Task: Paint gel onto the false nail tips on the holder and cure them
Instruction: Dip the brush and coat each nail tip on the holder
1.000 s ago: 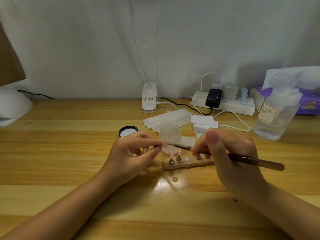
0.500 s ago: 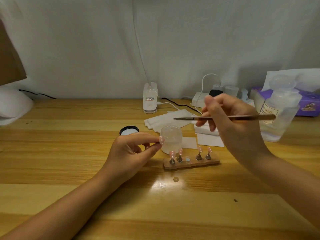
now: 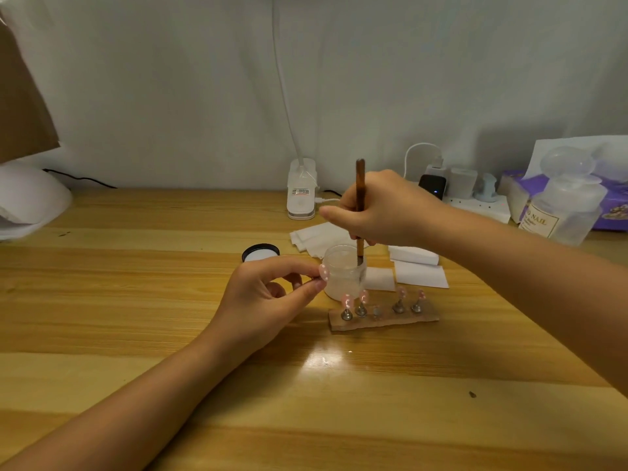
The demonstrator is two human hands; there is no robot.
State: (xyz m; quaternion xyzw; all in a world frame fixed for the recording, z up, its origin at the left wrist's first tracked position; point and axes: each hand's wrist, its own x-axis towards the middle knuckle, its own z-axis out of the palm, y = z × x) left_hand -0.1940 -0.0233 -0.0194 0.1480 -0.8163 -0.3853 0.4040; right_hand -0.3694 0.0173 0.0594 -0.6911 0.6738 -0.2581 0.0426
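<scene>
Over jar (image 3: 344, 277) rim — right hand (image 3: 384, 209) grips brush (image 3: 359, 198); left hand (image 3: 268, 300) pinches nail tip (image 3: 324, 271).

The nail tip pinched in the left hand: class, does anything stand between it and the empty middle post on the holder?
Nothing visible blocks it. The nail tip sits left of the jar; the empty post lies open in front.

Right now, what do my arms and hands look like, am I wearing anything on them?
Both forearms are bare as far as the picture shows, with no sleeves in view. The left hand and right hand show no gloves, rings, watch or bracelets. Fingernails look short and unpainted.
</scene>
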